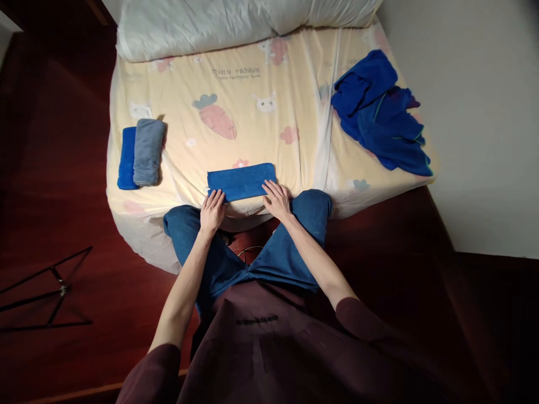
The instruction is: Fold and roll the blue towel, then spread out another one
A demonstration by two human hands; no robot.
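A blue towel (242,180), folded into a long flat strip, lies near the front edge of the bed, just before my knees. On its near left corner rest the fingers of my left hand (213,211), stretched out and flat. My right hand (277,200) lies on the right end of the towel, fingers spread and pressed lightly on the cloth. Both palms face down, and the undersides of the hands are hidden.
Left on the bed are a folded grey towel (149,151) and a folded blue towel (127,160), partly overlapped. A crumpled pile of blue cloth (379,115) lies right. A white quilt (236,25) spans the back. Black tripod legs (54,292) stand on the floor.
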